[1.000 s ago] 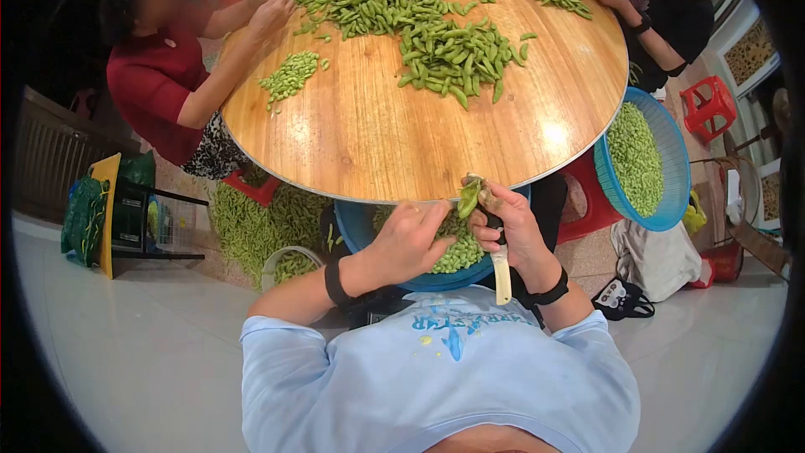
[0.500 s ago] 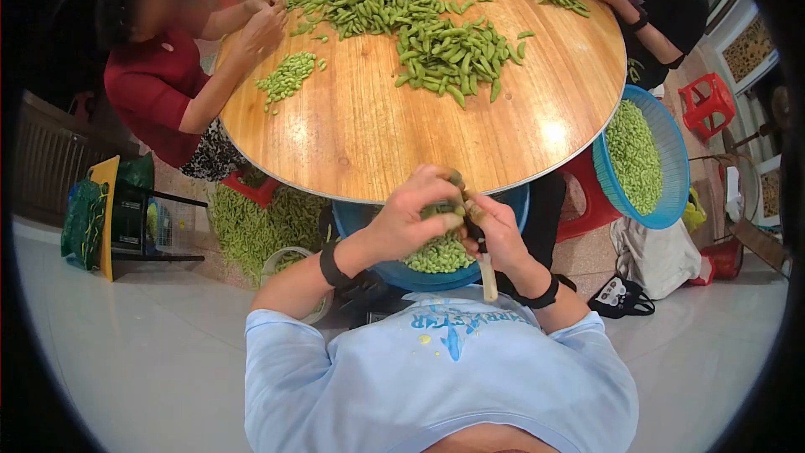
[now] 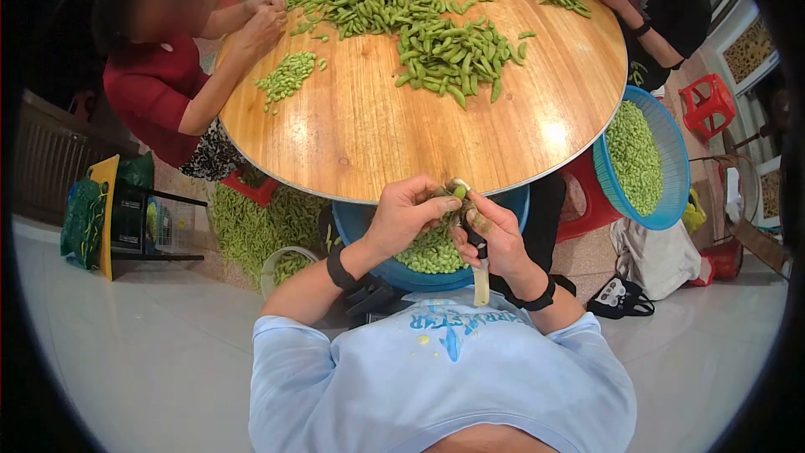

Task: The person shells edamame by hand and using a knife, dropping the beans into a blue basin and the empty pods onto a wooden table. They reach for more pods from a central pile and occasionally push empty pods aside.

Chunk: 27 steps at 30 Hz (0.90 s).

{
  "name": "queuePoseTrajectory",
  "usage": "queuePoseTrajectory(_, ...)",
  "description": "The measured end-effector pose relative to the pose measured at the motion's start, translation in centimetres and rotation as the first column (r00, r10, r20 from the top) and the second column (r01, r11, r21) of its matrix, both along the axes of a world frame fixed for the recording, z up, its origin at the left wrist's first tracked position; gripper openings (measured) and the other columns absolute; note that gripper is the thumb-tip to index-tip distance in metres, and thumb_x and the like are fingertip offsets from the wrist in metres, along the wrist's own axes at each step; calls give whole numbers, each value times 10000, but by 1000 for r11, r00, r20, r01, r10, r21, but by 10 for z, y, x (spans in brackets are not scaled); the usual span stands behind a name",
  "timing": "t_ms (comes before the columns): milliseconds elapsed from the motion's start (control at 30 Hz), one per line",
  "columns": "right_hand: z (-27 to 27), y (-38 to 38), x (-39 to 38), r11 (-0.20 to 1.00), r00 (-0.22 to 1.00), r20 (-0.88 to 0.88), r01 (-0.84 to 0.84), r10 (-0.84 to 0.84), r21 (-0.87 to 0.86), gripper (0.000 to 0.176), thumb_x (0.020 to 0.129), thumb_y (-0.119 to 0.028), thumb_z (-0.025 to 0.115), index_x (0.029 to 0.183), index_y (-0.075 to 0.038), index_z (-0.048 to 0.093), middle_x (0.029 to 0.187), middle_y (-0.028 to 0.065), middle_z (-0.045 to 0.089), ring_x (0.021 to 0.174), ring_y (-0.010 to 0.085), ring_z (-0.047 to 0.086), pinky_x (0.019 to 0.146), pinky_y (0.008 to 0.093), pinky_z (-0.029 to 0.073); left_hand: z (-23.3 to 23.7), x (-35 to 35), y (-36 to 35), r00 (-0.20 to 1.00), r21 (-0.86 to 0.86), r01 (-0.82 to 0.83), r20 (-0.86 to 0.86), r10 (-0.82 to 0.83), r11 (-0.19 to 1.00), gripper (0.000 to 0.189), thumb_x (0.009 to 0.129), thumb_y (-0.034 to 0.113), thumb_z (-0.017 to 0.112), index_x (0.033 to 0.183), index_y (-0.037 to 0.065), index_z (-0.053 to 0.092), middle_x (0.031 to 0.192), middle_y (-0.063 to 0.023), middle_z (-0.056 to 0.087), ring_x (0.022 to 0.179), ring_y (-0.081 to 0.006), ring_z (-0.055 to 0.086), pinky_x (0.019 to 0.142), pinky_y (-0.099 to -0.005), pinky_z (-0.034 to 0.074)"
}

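Just past the near edge of the round wooden table (image 3: 335,134), my two hands meet over a blue basin (image 3: 350,216) of shelled green beans (image 3: 434,253). My left hand (image 3: 407,216) pinches a green pod (image 3: 458,193) between thumb and fingertips. In my right hand (image 3: 496,233) is a tool with a black handle and a pale end (image 3: 480,283) pointing down toward my shirt; its tip is hidden near the pod. A heap of pods (image 3: 457,54) lies across the table from my hands.
People sit at the table's left (image 3: 155,92) and right (image 3: 667,8), hands busy. Shelled beans (image 3: 287,75) lie on the table's left. A blue basket (image 3: 677,169) of beans and a red stool (image 3: 579,201) are at right. Pods (image 3: 260,235) cover the floor at left.
My left hand has moved slightly left and down, its fingers now closer together at the pod. The tool in my right hand has shifted a little down and left.
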State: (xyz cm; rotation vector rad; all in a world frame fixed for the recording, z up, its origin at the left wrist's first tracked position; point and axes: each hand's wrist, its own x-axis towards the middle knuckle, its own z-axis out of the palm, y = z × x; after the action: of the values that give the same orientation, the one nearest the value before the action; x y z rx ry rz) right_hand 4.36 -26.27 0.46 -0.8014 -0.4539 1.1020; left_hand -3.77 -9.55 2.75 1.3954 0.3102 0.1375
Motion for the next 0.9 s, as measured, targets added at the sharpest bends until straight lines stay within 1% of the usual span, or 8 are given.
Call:
queuePoseTrajectory(300, 0, 1, 1, 999, 999, -22, 24, -23, 44, 415, 1004, -151, 388, 1397, -21, 359, 761, 70, 508, 549, 95, 437, 449, 202, 374, -4, 1, -3, 999, -97, 51, 11, -50, 994, 101, 901, 89, 618, 943, -2, 604, 713, 12, 573, 579, -25, 492, 494, -174, 373)
queuePoseTrajectory(500, 0, 5, -4, 992, 991, 68, 116, -112, -50, 390, 995, -127, 418, 1369, -18, 408, 767, 51, 530, 518, 78, 439, 424, 191, 352, -16, -3, -2, 997, 76, 15, 68, -20, 997, 131, 926, 67, 558, 1022, -20, 578, 782, 8, 579, 644, -41, 508, 561, -201, 423)
queuePoseTrajectory(567, 1, 7, -7, 982, 981, 92, 178, -172, -67, 381, 993, -123, 427, 1359, -17, 425, 762, 48, 537, 515, 74, 443, 421, 189, 351, -20, -4, 0, 992, 344, -25, 125, -20, 939, 135, 929, 57, 541, 1029, -29, 569, 789, -2, 583, 648, -47, 510, 567, -211, 432)
queuePoseTrajectory(700, -6, 11, -6, 970, 968, 131, 227, -215, -86, 356, 987, -116, 440, 1327, -13, 455, 764, 49, 547, 513, 76, 448, 411, 190, 350, -28, 0, 4, 989, 320, -30, 144, -17, 947, 144, 925, 75, 556, 1032, -20, 573, 767, -8, 576, 629, -57, 507, 543, -212, 417)
queuePoseTrajectory(767, 0, 11, -2, 986, 985, -67, 152, -157, -74, 300, 982, -116, 447, 1258, -10, 495, 753, 62, 537, 508, 77, 435, 400, 193, 344, -28, 3, 14, 991, -201, 101, -68, -117, 974, 162, 923, 101, 570, 1040, -10, 579, 722, -3, 550, 595, -60, 484, 503, -210, 379)
queuePoseTrajectory(800, 0, 10, 1, 986, 986, -66, 150, -155, -75, 300, 982, -116, 447, 1258, -10, 495, 753, 62, 537, 508, 77, 435, 400, 193, 344, -30, 4, 18, 991, -201, 99, -67, -114, 975, 162, 923, 101, 570, 1040, -10, 579, 722, -3, 550, 595, -60, 484, 503, -210, 379)
queuePoseTrajectory(867, -4, 7, 9, 999, 971, -238, -7, 15, 34, 246, 974, -135, 468, 1183, -13, 516, 728, 57, 492, 500, 78, 409, 391, 191, 339, -33, 5, 25, 948, -702, 268, 71, -310, 660, 177, 941, 114, 529, 1062, 6, 597, 685, -10, 550, 543, -72, 470, 488, -215, 370)
queuePoseTrajectory(900, -5, 5, 11, 999, 971, -237, -9, 17, 34, 246, 974, -135, 468, 1183, -13, 516, 728, 57, 492, 500, 78, 409, 391, 191, 339, -33, 4, 24, 949, -701, 268, 72, -308, 661, 177, 941, 114, 529, 1062, 6, 597, 685, -10, 550, 543, -72, 470, 488, -215, 370)
